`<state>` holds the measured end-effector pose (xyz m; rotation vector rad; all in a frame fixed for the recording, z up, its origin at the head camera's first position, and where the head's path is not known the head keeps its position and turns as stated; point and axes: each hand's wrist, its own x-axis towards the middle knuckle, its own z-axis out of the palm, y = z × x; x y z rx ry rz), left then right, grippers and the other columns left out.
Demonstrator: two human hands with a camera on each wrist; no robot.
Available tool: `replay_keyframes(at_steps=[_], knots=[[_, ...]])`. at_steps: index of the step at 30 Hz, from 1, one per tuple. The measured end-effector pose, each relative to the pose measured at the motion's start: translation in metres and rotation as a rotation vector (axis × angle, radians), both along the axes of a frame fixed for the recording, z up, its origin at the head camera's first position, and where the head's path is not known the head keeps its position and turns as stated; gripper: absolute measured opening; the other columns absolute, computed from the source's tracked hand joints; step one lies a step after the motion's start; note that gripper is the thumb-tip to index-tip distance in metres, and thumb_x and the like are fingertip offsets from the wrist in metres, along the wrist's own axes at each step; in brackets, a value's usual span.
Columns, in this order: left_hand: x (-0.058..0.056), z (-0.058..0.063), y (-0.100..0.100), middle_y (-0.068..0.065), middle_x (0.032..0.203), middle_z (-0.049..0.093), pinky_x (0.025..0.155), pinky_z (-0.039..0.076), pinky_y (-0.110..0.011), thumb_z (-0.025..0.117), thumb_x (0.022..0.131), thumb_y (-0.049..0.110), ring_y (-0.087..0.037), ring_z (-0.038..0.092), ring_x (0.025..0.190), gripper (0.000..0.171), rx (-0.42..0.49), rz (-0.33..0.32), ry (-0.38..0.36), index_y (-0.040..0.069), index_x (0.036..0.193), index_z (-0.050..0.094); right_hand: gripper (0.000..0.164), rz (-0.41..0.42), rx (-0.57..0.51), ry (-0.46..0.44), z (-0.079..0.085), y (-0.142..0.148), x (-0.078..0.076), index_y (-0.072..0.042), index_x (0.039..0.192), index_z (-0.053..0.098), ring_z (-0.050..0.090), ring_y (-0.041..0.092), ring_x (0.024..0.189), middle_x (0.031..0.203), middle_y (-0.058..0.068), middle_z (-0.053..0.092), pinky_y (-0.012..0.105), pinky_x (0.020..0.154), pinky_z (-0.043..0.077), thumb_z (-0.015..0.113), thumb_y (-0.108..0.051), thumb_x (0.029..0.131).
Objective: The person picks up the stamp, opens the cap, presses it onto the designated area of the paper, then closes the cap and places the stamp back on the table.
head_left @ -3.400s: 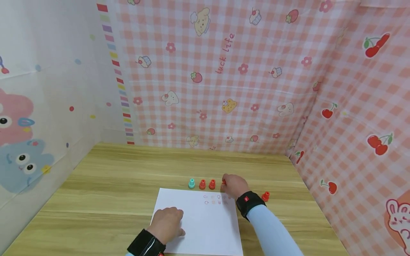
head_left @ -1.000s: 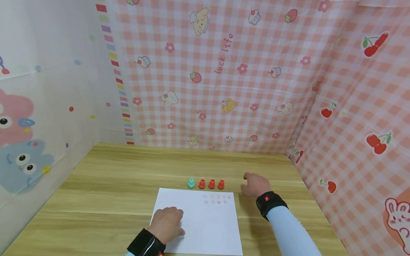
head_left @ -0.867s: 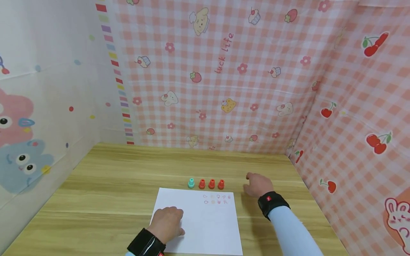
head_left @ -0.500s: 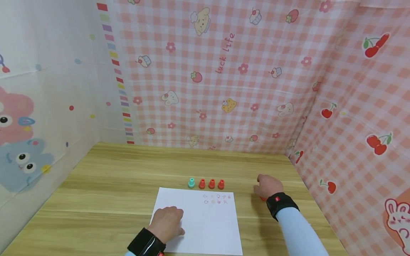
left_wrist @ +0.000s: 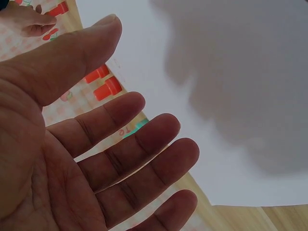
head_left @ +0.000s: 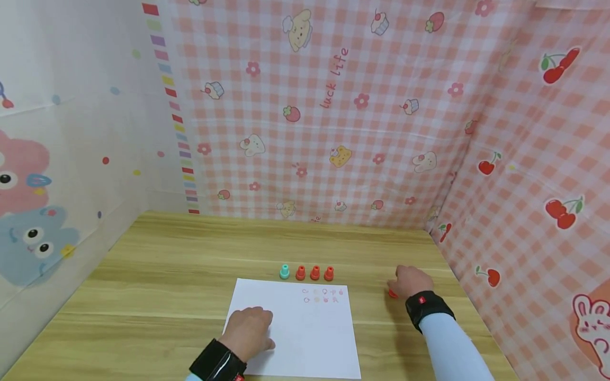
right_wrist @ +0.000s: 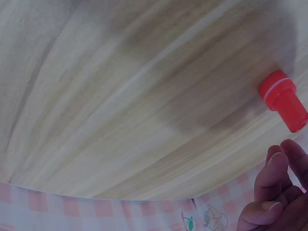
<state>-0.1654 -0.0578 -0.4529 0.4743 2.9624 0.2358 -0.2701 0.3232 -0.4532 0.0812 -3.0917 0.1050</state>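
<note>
My left hand (head_left: 250,330) is spread over the left part of a white sheet of paper (head_left: 314,338), fingers loosely straight and holding nothing in the left wrist view. On the right, my right hand (head_left: 413,280) hovers at a red toy stamp (right_wrist: 284,101), whose base shows below the fingers in the head view. The right wrist view leaves a small gap between this upright stamp and the loosely bent fingers. Beyond the paper's far edge, a teal stamp (head_left: 284,272) stands in line with three red stamps (head_left: 315,273).
Small printed marks (head_left: 324,296) sit in two rows in the paper's upper right corner. The wooden table (head_left: 190,254) meets a pink checked cloth wall (head_left: 314,174) at the back, with another cloth wall on each side.
My right hand set a red stamp at the right end of the row, let go, then moved right to the separate red stamp. The left hand has stayed in place.
</note>
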Motion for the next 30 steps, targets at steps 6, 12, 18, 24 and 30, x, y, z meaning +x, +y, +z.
replay_keyframes(at_steps=[6, 12, 18, 24, 30], knots=[[0.0, 0.002, 0.0, -0.005, 0.07, 0.063, 0.064, 0.051, -0.046, 0.085, 0.063, 0.032, -0.023, 0.058, 0.065, 0.036, 0.007, 0.005, -0.019, 0.009, 0.085, 0.068, 0.025, -0.004, 0.007, 0.012, -0.005, 0.0, 0.004, -0.003, 0.078, 0.066, 0.057, 0.025, 0.059, 0.071, 0.012, 0.069, 0.045, 0.053, 0.049, 0.066, -0.028, 0.076], [0.002, 0.002, 0.001, -0.005, 0.071, 0.064, 0.064, 0.051, -0.046, 0.085, 0.063, 0.032, -0.023, 0.058, 0.066, 0.036, 0.008, -0.001, -0.012, 0.008, 0.084, 0.068, 0.018, -0.001, -0.002, 0.02, -0.009, -0.003, 0.008, -0.008, 0.065, 0.059, 0.054, 0.023, 0.055, 0.063, 0.008, 0.064, 0.043, 0.049, 0.045, 0.066, -0.02, 0.075], [0.003, 0.001, 0.0, -0.004, 0.068, 0.062, 0.062, 0.05, -0.044, 0.085, 0.063, 0.032, -0.022, 0.057, 0.063, 0.035, 0.008, -0.006, 0.003, 0.009, 0.083, 0.068, 0.016, 0.017, -0.009, 0.073, -0.018, -0.002, 0.007, -0.008, 0.065, 0.063, 0.061, 0.028, 0.061, 0.067, 0.012, 0.07, 0.048, 0.054, 0.05, 0.072, -0.019, 0.072], [0.003, 0.001, 0.0, -0.003, 0.067, 0.061, 0.06, 0.05, -0.043, 0.085, 0.063, 0.032, -0.021, 0.056, 0.062, 0.035, 0.012, -0.008, 0.007, 0.008, 0.082, 0.068, 0.017, 0.018, -0.015, 0.115, -0.021, -0.001, 0.008, -0.007, 0.067, 0.064, 0.063, 0.032, 0.062, 0.069, 0.015, 0.071, 0.05, 0.055, 0.05, 0.075, -0.02, 0.072], [0.003, -0.001, 0.0, -0.003, 0.067, 0.061, 0.059, 0.051, -0.043, 0.086, 0.062, 0.032, -0.02, 0.055, 0.061, 0.035, 0.018, -0.01, 0.011, 0.009, 0.081, 0.068, 0.02, 0.027, -0.024, 0.14, -0.019, -0.002, 0.012, -0.008, 0.063, 0.062, 0.062, 0.03, 0.059, 0.066, 0.013, 0.069, 0.048, 0.054, 0.05, 0.076, -0.019, 0.071]])
